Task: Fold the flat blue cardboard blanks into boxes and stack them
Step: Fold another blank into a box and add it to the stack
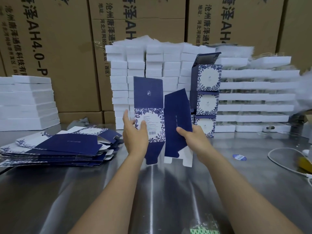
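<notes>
While the carton (149, 115) stands upright mid-frame over the surface (160, 191), the left hand (135, 134) pinches its patterned panel, the right hand (194, 137) its navy one; push both edges inward evenly to square it.

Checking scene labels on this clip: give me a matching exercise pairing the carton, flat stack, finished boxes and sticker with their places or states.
Things:
1 carton
2 flat stack
3 finished boxes
4 sticker

Places or states:
a stacked three high
b lying alone at right
c held upright
d piled at left

Pairs: 1-c; 2-d; 3-a; 4-b
</notes>
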Demonstrator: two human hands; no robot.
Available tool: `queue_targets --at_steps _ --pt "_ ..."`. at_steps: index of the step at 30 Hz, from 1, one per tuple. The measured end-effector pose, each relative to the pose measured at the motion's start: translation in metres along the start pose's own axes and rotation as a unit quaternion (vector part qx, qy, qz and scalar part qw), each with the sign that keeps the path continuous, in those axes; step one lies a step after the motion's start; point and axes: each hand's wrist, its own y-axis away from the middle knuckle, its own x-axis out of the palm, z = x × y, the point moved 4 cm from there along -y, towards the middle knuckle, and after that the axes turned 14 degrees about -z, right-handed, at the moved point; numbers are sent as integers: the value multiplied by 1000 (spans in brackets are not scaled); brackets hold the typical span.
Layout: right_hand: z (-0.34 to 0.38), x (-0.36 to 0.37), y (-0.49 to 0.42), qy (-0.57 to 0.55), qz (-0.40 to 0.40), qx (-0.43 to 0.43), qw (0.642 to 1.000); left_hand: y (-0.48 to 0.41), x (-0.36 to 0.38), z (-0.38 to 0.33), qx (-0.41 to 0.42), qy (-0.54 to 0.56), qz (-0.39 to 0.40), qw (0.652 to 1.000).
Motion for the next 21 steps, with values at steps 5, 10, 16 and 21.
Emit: queue_targets --at_steps 5,10,16,21 --pt "5 -3 -2 68 -82 -96 990 -6 9 2 -19 36 17 999" --pt "1 1 5 155 -133 -139 969 6 16 -5 41 33 61 997" --pt "9 5 9 120 -136 -137 974 0 12 -12 49 42 18 998" --pt "17 -3 9 -11 -93 -78 993 -7 8 1 -48 30 -23 998"
